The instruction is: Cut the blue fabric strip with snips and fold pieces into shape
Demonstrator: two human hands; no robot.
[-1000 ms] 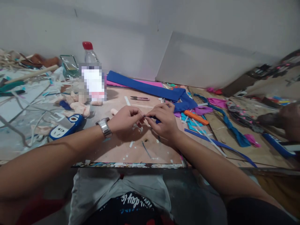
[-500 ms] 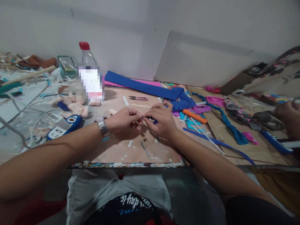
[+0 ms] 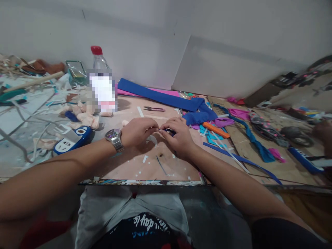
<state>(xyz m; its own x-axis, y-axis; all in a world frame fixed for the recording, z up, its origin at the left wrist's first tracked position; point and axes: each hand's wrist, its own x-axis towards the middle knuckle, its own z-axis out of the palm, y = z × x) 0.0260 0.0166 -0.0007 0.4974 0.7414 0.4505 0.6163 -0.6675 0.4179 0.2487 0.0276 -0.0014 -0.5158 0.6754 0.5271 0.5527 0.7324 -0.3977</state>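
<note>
Over the middle of the table, my left hand (image 3: 138, 132) and my right hand (image 3: 179, 136) meet at the fingertips, both pinched closed. A thin, pale curved strip (image 3: 153, 140) shows just under the fingers of my left hand; whether they grip it is unclear. Within the curled fingers of my right hand is a small dark blue piece (image 3: 171, 132), mostly hidden. Behind the hands lie thread snips (image 3: 154, 109) with a pink handle. A wide blue fabric strip (image 3: 158, 97) runs along the back and folds down near my right hand.
Left stand a red-capped bottle (image 3: 97, 57), a blurred-out phone-like shape (image 3: 103, 91) and a blue-and-white corded tool (image 3: 74, 139). Right lie an orange cutter (image 3: 216, 130), a narrow blue strip (image 3: 243, 159) and fabric scraps. At the far right is another person's hand (image 3: 323, 133).
My left hand has rolled over, so its back faces up and the watch face shows. Its fingers cover more of what lies between the hands. My right hand stays nearly in place.
</note>
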